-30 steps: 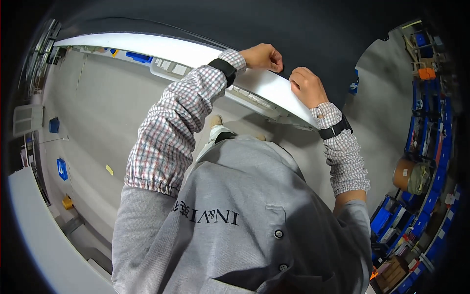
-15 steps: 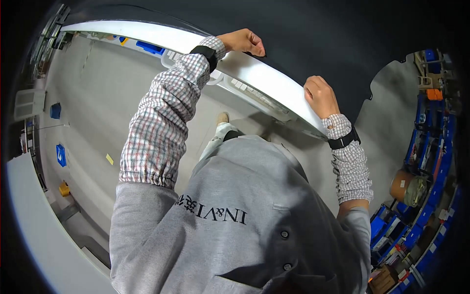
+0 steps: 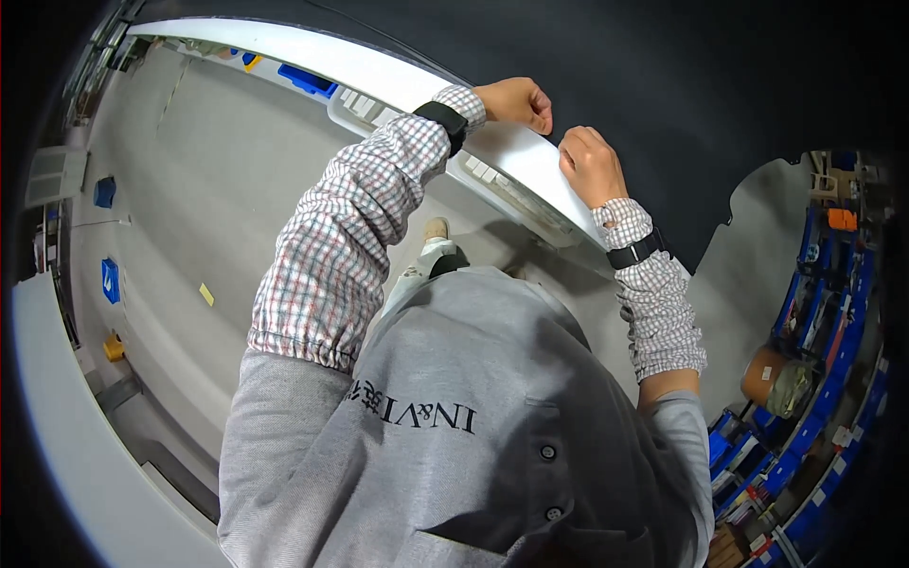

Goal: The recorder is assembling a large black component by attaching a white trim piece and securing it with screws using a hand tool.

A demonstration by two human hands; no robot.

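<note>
A wide black cloth (image 3: 663, 85) covers most of the white table (image 3: 312, 47), leaving a bare white strip along the near side. My left hand (image 3: 519, 102) is closed at the near edge of this cloth, its fingertips pinched down on it. Just to the right, my right hand (image 3: 592, 166) is curled closed over the same edge, thumb side toward the left hand. A short gap separates the two hands. The right fingertips are partly hidden beneath the hand. Both wrists have checked sleeve covers and black bands.
Below the tabletop sit clear plastic bins (image 3: 516, 197) and a blue bin (image 3: 308, 79). Shelving with blue bins (image 3: 805, 379) curves along the right, with a brown roll (image 3: 762, 374) beside it. Another white table (image 3: 57, 426) stands at the lower left. The cloth's scalloped end overhangs at right.
My hands have come closer together along the cloth's edge: the left moved right and slightly down, the right moved left and slightly up. Both remain closed. The view has shifted slightly.
</note>
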